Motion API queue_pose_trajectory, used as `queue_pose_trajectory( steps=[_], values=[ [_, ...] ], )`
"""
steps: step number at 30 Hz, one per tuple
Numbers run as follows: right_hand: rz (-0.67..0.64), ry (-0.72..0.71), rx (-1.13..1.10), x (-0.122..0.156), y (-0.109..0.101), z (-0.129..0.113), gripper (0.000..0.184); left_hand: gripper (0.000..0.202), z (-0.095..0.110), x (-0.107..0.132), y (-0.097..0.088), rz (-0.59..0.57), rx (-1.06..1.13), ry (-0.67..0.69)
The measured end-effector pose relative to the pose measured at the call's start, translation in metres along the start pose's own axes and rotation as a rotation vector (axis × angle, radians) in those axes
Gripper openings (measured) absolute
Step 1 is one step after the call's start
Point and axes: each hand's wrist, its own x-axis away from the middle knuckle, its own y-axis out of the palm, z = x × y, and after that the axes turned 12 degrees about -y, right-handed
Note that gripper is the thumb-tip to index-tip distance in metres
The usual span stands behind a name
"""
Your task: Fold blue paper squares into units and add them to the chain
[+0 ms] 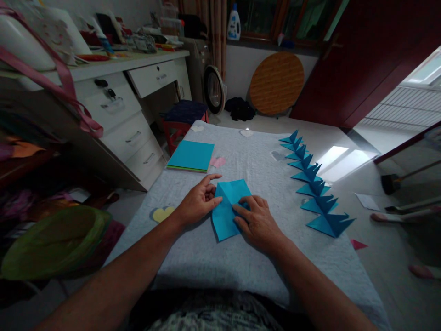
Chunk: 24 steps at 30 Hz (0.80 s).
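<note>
A sheet of blue origami paper [225,220] with crease lines lies on the cloth-covered table in front of me. At its left edge, my left hand [198,202] has the thumb on top and several fingers curled against the edge, with the index finger stretched out. My right hand [257,220] rests on the sheet's right side, fingers spread and pressing down. A row of several folded blue paper cranes [330,220] runs along the table's right side. Beyond my left hand sits a square stack of origami paper [191,155], blue on top with green beneath.
The table wears a pale cloth [193,266] with heart patterns. A green-lined bin [58,239] stands at the lower left, beside a white drawer desk [117,110]. Behind the table are a stool [186,112] and an open washing machine door [214,89].
</note>
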Motion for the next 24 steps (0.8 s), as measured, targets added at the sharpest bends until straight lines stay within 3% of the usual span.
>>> queue_pose_trajectory(
  steps=[2,7,11,17,20,24],
  values=[
    [-0.009,-0.002,0.001,0.0,-0.001,0.0,0.03,0.068,0.001,0.001,0.001,-0.017,0.01,0.023],
    [-0.021,-0.013,-0.013,0.0,-0.003,-0.002,0.03,0.054,-0.002,0.001,0.002,-0.095,-0.023,0.034],
    [0.003,0.002,-0.033,0.004,-0.008,0.003,0.033,0.061,-0.003,0.002,0.005,-0.117,-0.054,0.047],
    [0.107,0.233,0.048,0.017,-0.016,0.023,0.044,0.041,-0.003,0.002,0.005,-0.052,-0.158,0.049],
    [0.1,0.356,0.03,0.022,-0.018,0.027,0.043,0.034,-0.003,0.001,0.005,-0.019,-0.184,0.035],
    [0.062,0.405,-0.114,0.023,-0.022,0.025,0.04,0.028,-0.004,-0.001,0.005,0.041,-0.151,0.026]
  ],
)
